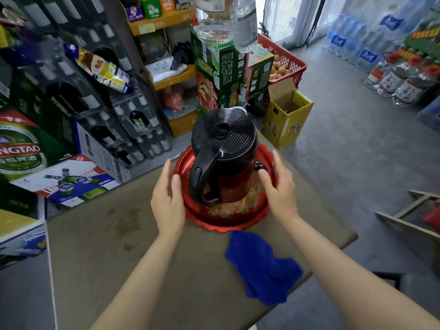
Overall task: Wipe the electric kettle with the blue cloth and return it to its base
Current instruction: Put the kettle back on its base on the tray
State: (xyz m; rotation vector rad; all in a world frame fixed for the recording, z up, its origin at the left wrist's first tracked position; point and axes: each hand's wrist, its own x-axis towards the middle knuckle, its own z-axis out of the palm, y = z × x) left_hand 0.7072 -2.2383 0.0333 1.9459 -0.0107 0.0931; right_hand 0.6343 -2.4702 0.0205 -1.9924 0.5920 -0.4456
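Note:
A black and dark red electric kettle (223,148) with a ribbed black lid stands upright on a round red tray (221,220) at the far side of the table. Its handle points toward me. My left hand (167,198) is at the tray's left rim, fingers apart, holding nothing. My right hand (279,186) is at the tray's right rim, thumb over the edge near the kettle's body, fingers apart. The blue cloth (260,267) lies crumpled on the table just in front of the tray, near my right forearm. The kettle hides its base.
The brown table (114,246) has stains left of centre. Beer crates and cartons (71,182) crowd its left side. Green and red boxes (228,77), a yellow box (288,120) and a red egg crate (285,60) stand behind. A wooden frame (409,210) lies right.

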